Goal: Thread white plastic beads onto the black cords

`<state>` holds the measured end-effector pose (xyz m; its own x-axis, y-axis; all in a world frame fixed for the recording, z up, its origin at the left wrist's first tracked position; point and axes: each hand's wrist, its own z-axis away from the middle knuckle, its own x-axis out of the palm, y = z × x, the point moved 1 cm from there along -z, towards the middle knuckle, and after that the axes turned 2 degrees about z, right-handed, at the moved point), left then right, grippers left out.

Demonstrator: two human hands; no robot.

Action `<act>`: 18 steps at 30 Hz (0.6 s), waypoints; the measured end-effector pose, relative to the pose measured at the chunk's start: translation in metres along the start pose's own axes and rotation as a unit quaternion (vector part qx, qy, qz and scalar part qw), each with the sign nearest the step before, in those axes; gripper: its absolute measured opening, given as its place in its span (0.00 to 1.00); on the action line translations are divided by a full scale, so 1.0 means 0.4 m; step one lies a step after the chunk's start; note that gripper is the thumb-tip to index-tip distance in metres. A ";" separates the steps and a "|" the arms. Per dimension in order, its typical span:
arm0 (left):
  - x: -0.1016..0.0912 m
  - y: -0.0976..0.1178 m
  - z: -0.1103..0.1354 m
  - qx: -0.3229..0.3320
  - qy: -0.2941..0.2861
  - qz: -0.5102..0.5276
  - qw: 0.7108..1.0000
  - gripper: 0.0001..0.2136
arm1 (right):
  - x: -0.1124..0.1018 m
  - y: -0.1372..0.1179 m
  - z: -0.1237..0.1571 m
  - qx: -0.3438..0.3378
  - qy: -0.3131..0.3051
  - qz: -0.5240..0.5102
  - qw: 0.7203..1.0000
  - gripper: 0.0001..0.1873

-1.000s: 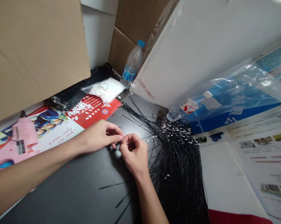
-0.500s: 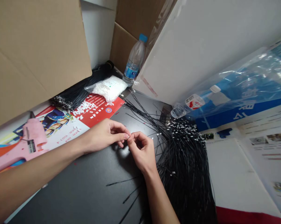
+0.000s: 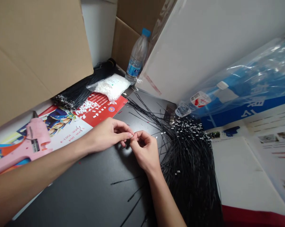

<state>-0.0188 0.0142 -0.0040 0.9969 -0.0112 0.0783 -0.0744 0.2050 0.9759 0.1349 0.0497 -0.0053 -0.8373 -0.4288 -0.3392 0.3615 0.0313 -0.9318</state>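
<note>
While our left hand [image 3: 107, 135] and right hand [image 3: 144, 152] pinched a tiny white piece [image 3: 131, 136] between their fingertips at centre frame, a white-tipped heap of black strands [image 3: 189, 160] lay right, on the black table [image 3: 81, 195]

Wires [image 3: 189, 164] black, many with white tips. Table [image 3: 81, 195] matte black. Glue gun [image 3: 36, 142] pink, black-and-white barcode label. Bag [image 3: 111, 86] full of white bits. Bottle [image 3: 137, 56]: blue cap, blue label. Poster [image 3: 97, 108] red, white print. Box [image 3: 38, 47] plain tan. Plastic wrap [image 3: 239, 85] clear over blue, white lettering on a blue band.
</note>
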 end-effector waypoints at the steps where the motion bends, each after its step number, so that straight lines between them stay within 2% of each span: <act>1: 0.000 0.001 0.001 -0.002 -0.002 0.004 1.000 0.03 | 0.000 0.000 0.000 0.001 -0.001 -0.001 1.000 0.08; 9: 0.002 0.007 0.008 -0.059 -0.048 0.046 0.996 0.06 | -0.018 0.005 0.000 -0.016 -0.047 -0.026 0.998 0.12; 18: 0.006 0.001 0.008 -0.090 -0.040 0.087 0.991 0.05 | -0.024 0.007 0.000 -0.033 -0.061 -0.048 0.996 0.12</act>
<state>-0.0164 0.0111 -0.0026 0.9634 -0.0368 0.2654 -0.2319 0.3818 0.8947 0.1437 0.0540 -0.0046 -0.8092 -0.5389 -0.2340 0.2516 0.0420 -0.9669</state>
